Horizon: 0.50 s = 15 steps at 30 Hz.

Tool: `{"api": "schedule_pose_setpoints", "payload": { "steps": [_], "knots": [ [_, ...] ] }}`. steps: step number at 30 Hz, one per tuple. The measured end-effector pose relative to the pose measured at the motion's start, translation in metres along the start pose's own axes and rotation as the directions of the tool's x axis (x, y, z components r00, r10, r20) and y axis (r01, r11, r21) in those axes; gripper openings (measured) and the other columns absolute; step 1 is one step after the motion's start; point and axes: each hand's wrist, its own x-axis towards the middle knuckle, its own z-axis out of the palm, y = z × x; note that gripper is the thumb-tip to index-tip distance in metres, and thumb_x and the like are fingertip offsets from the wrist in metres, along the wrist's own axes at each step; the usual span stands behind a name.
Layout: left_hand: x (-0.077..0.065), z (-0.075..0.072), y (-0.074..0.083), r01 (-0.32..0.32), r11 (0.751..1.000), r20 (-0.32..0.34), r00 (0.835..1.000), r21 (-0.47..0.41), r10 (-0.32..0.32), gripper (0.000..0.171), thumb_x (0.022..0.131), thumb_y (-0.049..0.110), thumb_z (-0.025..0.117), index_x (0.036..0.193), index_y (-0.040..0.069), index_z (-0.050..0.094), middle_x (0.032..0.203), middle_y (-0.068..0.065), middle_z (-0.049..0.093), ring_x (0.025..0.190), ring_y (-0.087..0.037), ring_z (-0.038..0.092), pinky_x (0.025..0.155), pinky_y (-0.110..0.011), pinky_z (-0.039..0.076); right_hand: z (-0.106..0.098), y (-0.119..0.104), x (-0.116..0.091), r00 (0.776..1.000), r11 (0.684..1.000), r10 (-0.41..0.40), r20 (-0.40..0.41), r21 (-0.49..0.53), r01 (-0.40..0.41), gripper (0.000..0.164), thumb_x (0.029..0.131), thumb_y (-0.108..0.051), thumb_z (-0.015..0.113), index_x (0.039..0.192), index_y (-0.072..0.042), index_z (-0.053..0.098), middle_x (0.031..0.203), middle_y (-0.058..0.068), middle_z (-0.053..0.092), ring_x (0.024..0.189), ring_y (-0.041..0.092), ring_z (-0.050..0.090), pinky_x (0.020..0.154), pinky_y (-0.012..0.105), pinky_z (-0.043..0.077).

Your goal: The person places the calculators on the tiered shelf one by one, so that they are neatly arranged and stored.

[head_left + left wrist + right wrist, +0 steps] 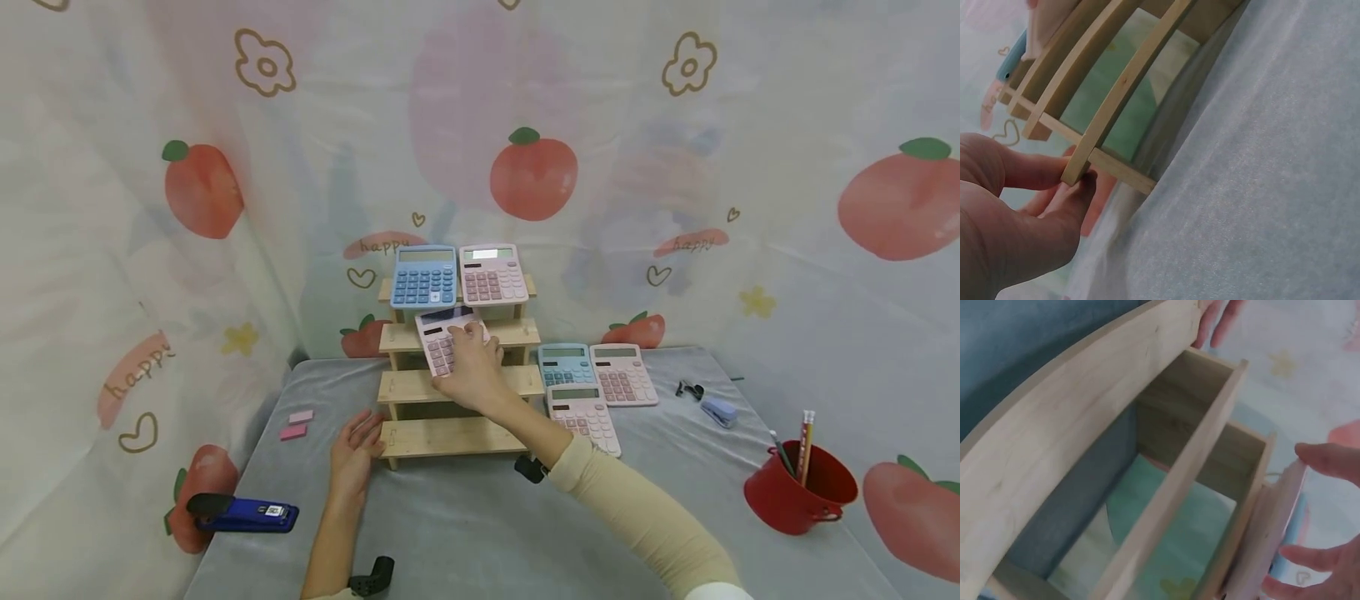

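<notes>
A pink calculator (436, 343) leans at a tilt against the second tier from the top of a stepped wooden shelf (450, 439). My right hand (474, 371) holds it from the front; thumb and fingers grip its edges in the right wrist view, where the calculator (1270, 528) shows edge-on. At the lowest tier's left end is my left hand (354, 452). The left wrist view shows this hand (1035, 215) pinching the board end between thumb and fingers. On the top tier stand a blue calculator (424, 277) and another pink calculator (493, 275), side by side.
Right of the shelf lie a blue calculator (566, 365) and two pink calculators (624, 375). Beyond are black clips (690, 389), a light-blue stapler (720, 412) and a red bucket (795, 492) with pencils. Pink erasers (294, 432) and a dark-blue stapler (251, 515) lie left.
</notes>
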Motion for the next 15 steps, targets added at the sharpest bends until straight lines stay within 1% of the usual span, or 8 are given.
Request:
{"api": "schedule_pose_setpoints", "payload": {
  "steps": [6,10,13,15],
  "knots": [
    [-0.002,0.0,0.001,-0.005,1.0,-0.003,1.0,0.007,0.005,0.072,0.089,-0.025,0.05,0.156,-0.003,0.036,0.154,-0.029,0.047,0.142,-0.038,0.048,0.083,-0.017,0.053,0.024,-0.016,0.014,0.998,0.998,0.012,-0.068,-0.066,-0.017,0.09,0.08,-0.047,0.088,0.15,-0.007,0.048,0.155,0.025,0.037,0.126,0.056,0.045,0.104,0.064,0.037],
    [-0.001,0.0,0.001,0.004,1.0,0.003,1.0,0.007,-0.004,0.072,0.09,-0.025,0.05,0.157,-0.002,0.035,0.154,-0.028,0.047,0.142,-0.037,0.048,0.082,-0.016,0.052,0.038,-0.023,0.021,0.995,0.995,-0.003,-0.1,-0.102,-0.007,0.089,0.083,-0.05,0.085,0.15,-0.006,0.045,0.156,0.027,0.036,0.135,0.063,0.037,0.111,0.069,0.032],
    [-0.001,-0.001,0.001,0.014,1.0,0.006,1.0,0.01,-0.014,0.071,0.091,-0.024,0.05,0.157,-0.001,0.035,0.155,-0.027,0.047,0.143,-0.036,0.047,0.082,-0.017,0.053,0.045,-0.027,0.023,0.993,0.996,-0.036,-0.112,-0.087,0.026,0.087,0.086,-0.048,0.084,0.15,-0.004,0.044,0.155,0.027,0.036,0.138,0.069,0.03,0.114,0.07,0.029],
    [-0.001,-0.001,0.0,0.015,1.0,0.005,1.0,0.01,-0.015,0.071,0.091,-0.024,0.05,0.157,-0.001,0.035,0.155,-0.027,0.047,0.143,-0.036,0.047,0.082,-0.017,0.053,0.047,-0.027,0.024,0.991,0.998,-0.051,-0.12,-0.051,0.045,0.087,0.086,-0.046,0.084,0.15,-0.003,0.044,0.155,0.027,0.036,0.139,0.069,0.029,0.113,0.07,0.032]
  ]
}}
